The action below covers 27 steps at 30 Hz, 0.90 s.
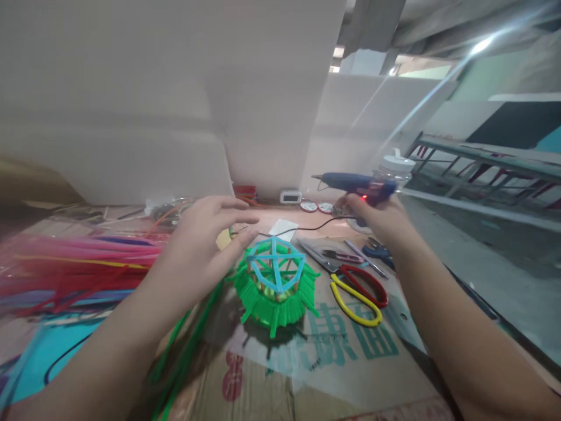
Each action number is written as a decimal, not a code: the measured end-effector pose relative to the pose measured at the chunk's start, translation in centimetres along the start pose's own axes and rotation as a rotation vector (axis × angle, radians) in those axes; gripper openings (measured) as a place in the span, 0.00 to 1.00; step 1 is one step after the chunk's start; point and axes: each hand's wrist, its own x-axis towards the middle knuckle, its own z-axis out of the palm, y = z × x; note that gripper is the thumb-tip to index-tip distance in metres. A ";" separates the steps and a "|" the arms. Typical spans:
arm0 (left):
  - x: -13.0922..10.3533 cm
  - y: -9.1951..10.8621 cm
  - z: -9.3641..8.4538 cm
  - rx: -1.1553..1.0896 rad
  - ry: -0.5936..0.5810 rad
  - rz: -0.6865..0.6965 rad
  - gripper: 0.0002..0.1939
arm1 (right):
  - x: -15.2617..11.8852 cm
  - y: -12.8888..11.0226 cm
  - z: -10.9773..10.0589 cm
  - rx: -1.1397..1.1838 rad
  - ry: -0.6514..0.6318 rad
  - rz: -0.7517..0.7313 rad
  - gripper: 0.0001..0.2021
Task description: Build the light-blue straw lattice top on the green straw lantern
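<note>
One cardboard-covered table (272,380) carries a green fringed pipe-cleaner basket with a blue frame (274,286) at centre. The left hand (205,240) hovers spread at ten o'clock; the right hand (379,219) grips a blue glue gun (359,184) at two o'clock. Steady the basket first, I'd judge, then glue sparingly.

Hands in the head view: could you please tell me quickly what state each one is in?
Left hand: open, empty, beside the green fringed pipe-cleaner dome.
Right hand: closed around the blue plastic glue gun.
</note>
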 end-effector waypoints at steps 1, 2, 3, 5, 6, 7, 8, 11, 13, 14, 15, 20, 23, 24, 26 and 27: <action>0.0 -0.1 -0.1 0.020 -0.003 0.008 0.16 | 0.6 0.7 0.4 -0.071 -0.027 0.067 0.20; 0.0 -0.2 -0.2 0.027 -0.009 0.011 0.16 | 1.2 1.4 1.0 -0.128 -0.063 0.115 0.21; -0.1 -0.2 -0.2 0.026 -0.015 0.012 0.16 | 1.8 2.1 1.7 -0.171 -0.105 0.151 0.21; -0.1 -0.3 -0.3 0.021 -0.027 0.010 0.16 | 3.1 3.5 3.3 -0.191 -0.158 0.195 0.21; -0.1 -0.3 -0.3 0.019 -0.032 0.010 0.16 | 3.7 4.1 4.1 -0.192 -0.183 0.206 0.20; -0.1 -0.4 -0.3 0.017 -0.037 0.010 0.16 | 4.2 4.7 4.9 -0.193 -0.207 0.215 0.19; -0.1 -0.4 -0.3 0.016 -0.042 0.009 0.16 | 4.7 5.2 5.6 -0.195 -0.232 0.226 0.19; 0.0 -0.4 -0.2 0.012 -0.081 0.000 0.16 | 5.5 6.5 7.6 -0.212 -0.317 0.260 0.18; 0.0 -0.3 -0.2 0.002 -0.121 0.013 0.16 | 5.6 7.2 8.4 -0.221 -0.384 0.264 0.19; 0.1 -0.2 -0.2 -0.006 -0.140 0.027 0.16 | 5.6 7.5 8.7 -0.224 -0.418 0.260 0.20; 0.1 0.0 -0.2 -0.013 -0.155 0.044 0.16 | 5.5 7.7 8.9 -0.227 -0.447 0.253 0.21; 0.2 0.6 -0.1 -0.025 -0.172 0.091 0.15 | 5.2 7.6 8.2 -0.237 -0.486 0.179 0.21; 0.2 0.8 0.0 -0.022 -0.178 0.100 0.16 | 4.3 6.8 7.1 -0.246 -0.487 0.131 0.21; 0.3 0.9 0.0 -0.021 -0.182 0.104 0.16 | 3.9 6.6 6.7 -0.253 -0.480 0.117 0.21; 0.3 0.9 0.0 -0.020 -0.190 0.113 0.16 | 3.1 6.3 6.0 -0.272 -0.460 0.093 0.21; 0.3 1.0 0.0 -0.016 -0.194 0.117 0.16 | 2.8 6.2 5.8 -0.284 -0.445 0.084 0.22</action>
